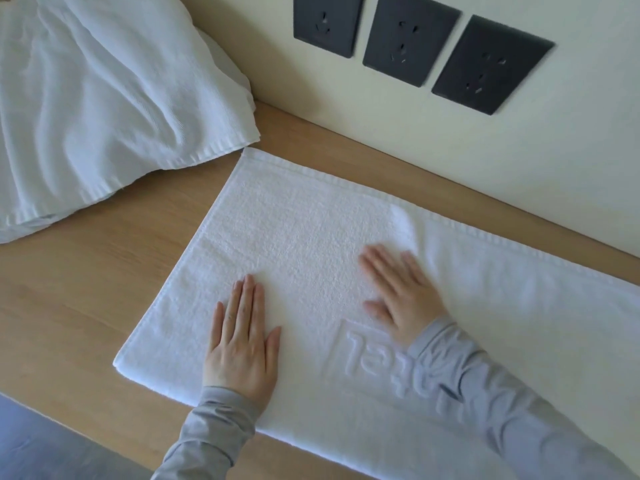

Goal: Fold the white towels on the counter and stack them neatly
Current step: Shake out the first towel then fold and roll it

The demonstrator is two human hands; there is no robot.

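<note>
In the upper left of the frame a loose pile of white towels [104, 98] lies rumpled on the wooden counter [86, 271], its near corner just beside the far left corner of the spread towel. Toward the lower middle, the left hand [242, 344] lies palm down with its fingers straight and close together, pressing on the flat white towel [294, 230], gripping nothing. That towel stretches from the centre off the right edge of the frame, lying smooth on the counter beside the wall [450, 150]. Embossed lettering [374, 355] shows on it between the two wrists (partly hidden by a grey sleeve). The right hand [401, 292] also rests flat on the towel, fingers straight and slightly spread, slightly blurred. In the upper right, three dark outlets [410, 39] sit on the wall.
</note>
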